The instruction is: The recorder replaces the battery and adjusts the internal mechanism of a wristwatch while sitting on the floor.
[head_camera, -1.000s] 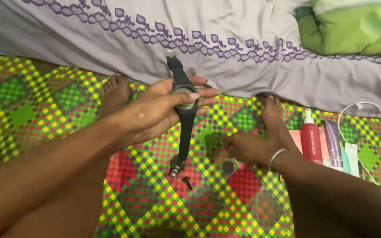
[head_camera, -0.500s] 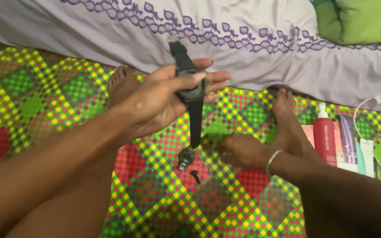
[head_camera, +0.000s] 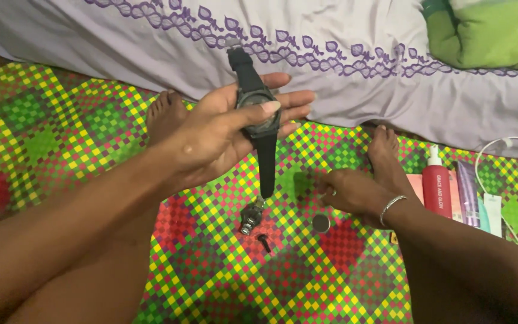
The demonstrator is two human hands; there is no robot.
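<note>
Left hand raised over the mat, palm up, fingers stretched out side by side toward the right. Black wristwatch lying across those fingers, thumb pressed down on the case, so clamped between thumb and fingers. Upper strap sticking up past the hand in front of the lilac bedsheet; lower strap hanging straight down, tip just above a small metal part on the mat.

Right hand low on the checked mat, knuckles up, fingers curled loosely together and pointing left, fingertips touching the mat. Nothing visibly gripped; cannot tell if anything sits under the fingers. Silver bracelet on that wrist.

On the mat between the hands: metal part, a short dark screw-like piece just beside it, a small round silver disc just below the right hand.

Bare feet: left foot behind the left hand, right foot just behind the right hand, toes at the sheet edge.

Right side of mat: red bottle with white cap, purple tube beside it, white cable looping past them. Green cloth on the sheet, top right.
</note>
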